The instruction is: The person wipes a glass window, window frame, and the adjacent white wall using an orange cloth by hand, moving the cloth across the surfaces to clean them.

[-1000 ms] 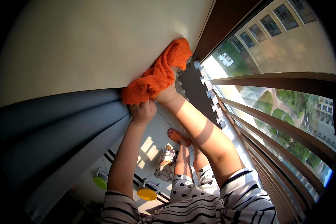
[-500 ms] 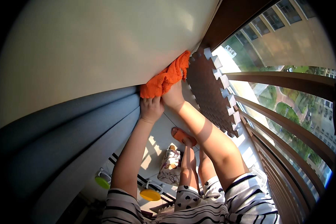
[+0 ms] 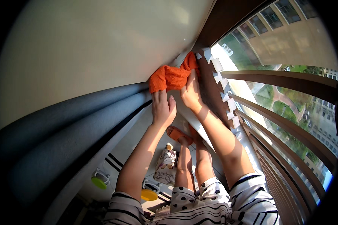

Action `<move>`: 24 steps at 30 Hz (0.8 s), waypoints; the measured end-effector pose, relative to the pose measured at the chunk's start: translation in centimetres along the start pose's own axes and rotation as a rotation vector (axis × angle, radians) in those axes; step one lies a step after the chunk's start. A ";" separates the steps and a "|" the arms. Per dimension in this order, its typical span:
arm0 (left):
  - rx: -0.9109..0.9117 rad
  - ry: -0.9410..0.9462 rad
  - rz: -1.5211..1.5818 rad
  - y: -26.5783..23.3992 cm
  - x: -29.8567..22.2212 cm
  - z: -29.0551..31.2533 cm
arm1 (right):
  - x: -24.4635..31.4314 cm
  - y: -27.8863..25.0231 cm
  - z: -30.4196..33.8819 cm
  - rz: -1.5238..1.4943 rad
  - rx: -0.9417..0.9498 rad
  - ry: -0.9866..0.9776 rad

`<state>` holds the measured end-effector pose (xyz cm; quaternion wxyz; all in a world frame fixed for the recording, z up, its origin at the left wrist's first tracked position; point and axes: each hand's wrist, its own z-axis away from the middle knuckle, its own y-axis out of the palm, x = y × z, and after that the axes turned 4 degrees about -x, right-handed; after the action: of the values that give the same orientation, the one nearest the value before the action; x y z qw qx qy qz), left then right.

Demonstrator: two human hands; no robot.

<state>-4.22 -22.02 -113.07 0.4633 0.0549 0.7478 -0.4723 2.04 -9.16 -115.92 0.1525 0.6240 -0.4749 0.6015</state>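
Observation:
An orange cloth [image 3: 172,78] is bunched and stretched between both hands, beside the lower edge of a pale, smooth panel [image 3: 90,45]. My left hand [image 3: 163,111] has its fingers straight up into the cloth's left end, their tips hidden by it, while the thumb stands apart. At the cloth's other end, my right hand [image 3: 192,93] holds it, with the fingertips covered by the fabric. Close by my right hand stands a brown foam mat [image 3: 211,84] with white, jigsaw-cut edges.
Blue-grey curtain-like folds [image 3: 82,108] run along the left. On the right, brown rails [image 3: 285,80] cross a window high above greenery and buildings. Below are an orange slipper [image 3: 179,135] on my foot, a patterned bag [image 3: 165,167], and round green [image 3: 99,182] and yellow [image 3: 149,194] items.
Both hands have moved right with the cloth and spread further apart. The cloth now stretches between them, and my left thumb has lifted away from its fingers.

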 end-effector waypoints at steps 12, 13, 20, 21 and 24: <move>-0.472 0.453 0.285 -6.7 -6.9 -4.5 | 11.7 0.6 -7.8 -0.366 -0.213 -0.320; -0.519 0.537 0.260 -7.5 -7.0 -5.5 | 12.1 1.1 -8.4 -0.352 -0.246 -0.348; -0.436 0.444 0.022 -5.7 -4.8 -4.5 | 7.0 4.4 -9.6 0.110 -0.440 -0.414; -0.419 0.390 -0.022 -4.8 -3.9 -4.0 | 6.1 4.9 -9.2 0.115 -0.441 -0.401; -0.372 0.282 0.103 -2.4 -1.4 -3.0 | 3.0 6.5 -7.4 0.093 -0.403 -0.297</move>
<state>-6.59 -20.52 -110.09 0.3799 0.0719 0.8755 -0.2899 -8.03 -8.00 -113.96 0.1746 0.6398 -0.6308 0.4028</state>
